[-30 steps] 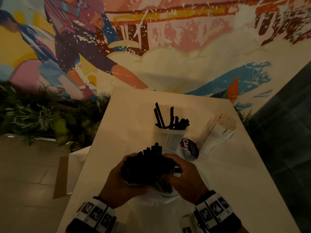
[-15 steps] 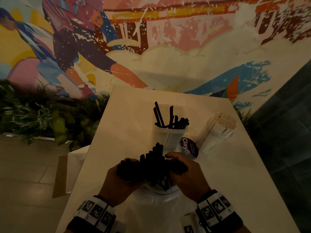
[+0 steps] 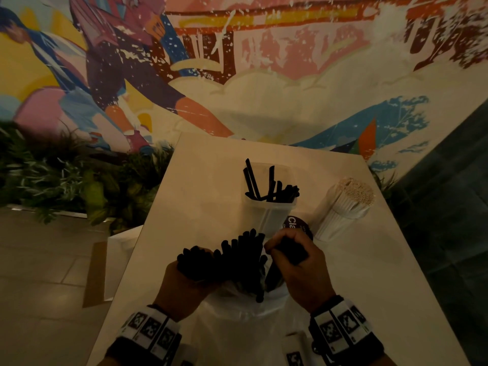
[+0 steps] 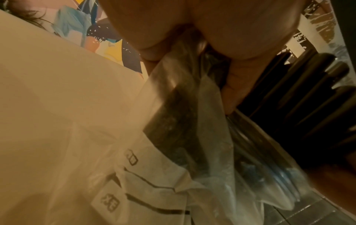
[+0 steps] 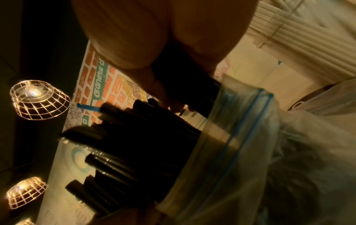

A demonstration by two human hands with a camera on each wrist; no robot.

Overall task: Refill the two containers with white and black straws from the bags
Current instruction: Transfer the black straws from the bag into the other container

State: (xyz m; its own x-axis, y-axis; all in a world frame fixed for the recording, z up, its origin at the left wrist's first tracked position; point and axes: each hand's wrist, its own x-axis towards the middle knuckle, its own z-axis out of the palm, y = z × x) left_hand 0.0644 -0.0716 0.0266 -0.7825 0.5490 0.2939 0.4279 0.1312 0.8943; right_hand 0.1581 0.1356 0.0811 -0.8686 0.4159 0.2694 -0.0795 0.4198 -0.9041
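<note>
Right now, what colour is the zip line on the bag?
Blue. The zip line runs across the clear bag, best seen in the right wrist view.

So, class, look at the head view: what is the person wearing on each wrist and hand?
Both hands are bare, without gloves. The left hand and right hand each have a black wrist strap carrying white blocks printed with black square-patterned markers. No sleeves reach the wrists, and no cables are clearly visible.

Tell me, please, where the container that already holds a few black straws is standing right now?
In the head view, the clear container stands mid-table, just beyond the hands, with the white straws to its right.
</note>
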